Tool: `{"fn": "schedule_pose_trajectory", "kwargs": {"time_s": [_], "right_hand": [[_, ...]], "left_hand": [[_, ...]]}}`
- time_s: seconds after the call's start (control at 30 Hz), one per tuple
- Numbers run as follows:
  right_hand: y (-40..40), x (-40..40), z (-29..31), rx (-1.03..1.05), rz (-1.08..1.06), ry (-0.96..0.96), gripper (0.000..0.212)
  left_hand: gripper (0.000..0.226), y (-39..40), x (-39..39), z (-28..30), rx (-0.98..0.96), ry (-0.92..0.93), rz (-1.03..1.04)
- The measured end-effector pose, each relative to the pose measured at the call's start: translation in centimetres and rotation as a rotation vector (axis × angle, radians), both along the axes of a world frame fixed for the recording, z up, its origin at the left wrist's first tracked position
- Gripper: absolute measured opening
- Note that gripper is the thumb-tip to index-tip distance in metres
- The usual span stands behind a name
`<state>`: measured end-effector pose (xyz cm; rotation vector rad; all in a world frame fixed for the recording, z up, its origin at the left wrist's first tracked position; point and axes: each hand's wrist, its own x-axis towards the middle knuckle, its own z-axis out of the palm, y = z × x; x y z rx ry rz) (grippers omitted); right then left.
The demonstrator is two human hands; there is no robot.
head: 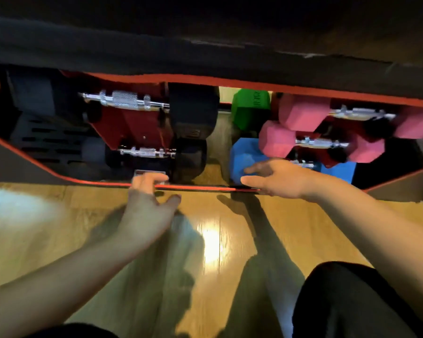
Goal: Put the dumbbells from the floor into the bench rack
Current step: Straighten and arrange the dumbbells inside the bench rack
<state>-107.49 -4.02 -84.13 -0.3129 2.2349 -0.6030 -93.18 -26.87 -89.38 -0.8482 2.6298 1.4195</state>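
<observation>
Under the black bench lies the red rack [132,128]. Two black dumbbells [193,111] with chrome handles sit on its left side. On the right rest two pink dumbbells [300,113], a green one [247,108] behind, and a blue dumbbell [244,157] lowest at the front. My right hand [276,178] reaches in with straight fingers touching the blue dumbbell's near head. My left hand [149,201] rests with straight fingers on the bench's red-trimmed lower edge [200,187], below the lower black dumbbell [188,157], holding nothing.
The black bench top [205,40] overhangs the whole rack. Dark side panels [15,164] with red trim slope in at left and right. Wooden floor [213,240] stretches between the bench and my dark-clad knees [347,301].
</observation>
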Motion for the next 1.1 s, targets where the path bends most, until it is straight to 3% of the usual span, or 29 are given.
{"fn": "schedule_pose_trajectory", "kwargs": {"time_s": [0.07,0.13,0.2,0.3,0.37,0.4,0.47,0.6,0.7,1.0,1.1], "right_hand": [[4.5,-1.0,-0.5,0.076,-0.081,0.038,0.036],[8.9,-2.2,-1.3,0.240,-0.178,0.022,0.048],[12.6,-2.9,-2.0,0.438,-0.260,0.028,0.065],[16.4,-4.3,-3.6,0.591,-0.317,0.168,0.100],[18.4,-5.5,-6.0,0.585,-0.369,0.202,0.138],[19.0,-5.8,-7.3,0.546,-0.395,0.222,0.144],[18.8,-5.8,-8.7,0.373,-0.489,0.295,0.138],[18.5,-5.3,-10.0,0.047,-0.654,0.437,0.102],[18.9,-5.1,-10.6,0.016,-0.674,0.439,0.093],[18.9,-5.4,-9.9,0.113,-0.592,0.366,0.100],[19.0,-5.2,-8.4,0.181,-0.564,0.205,0.138]], "left_hand": [[0.012,2.7,-0.5,1.4,0.158,-0.111,-0.324],[0.012,5.2,-2.5,2.7,0.123,-0.132,-0.546],[0.029,8.4,-5.2,3.2,0.023,-0.115,-0.556],[0.030,13.3,-10.1,2.0,-0.023,-0.211,-0.337],[0.081,15.8,-13.3,-0.2,-0.139,-0.312,-0.289],[0.106,16.7,-14.5,-1.1,-0.220,-0.325,-0.255],[0.122,17.8,-15.7,-2.5,-0.391,-0.304,-0.161],[0.101,19.5,-14.9,-3.3,-0.603,-0.202,-0.111],[0.104,19.9,-14.6,-3.1,-0.642,-0.219,-0.135],[0.117,18.9,-15.0,-2.2,-0.572,-0.221,-0.209],[0.143,17.6,-15.1,-2.4,-0.254,-0.404,-0.279]]}}
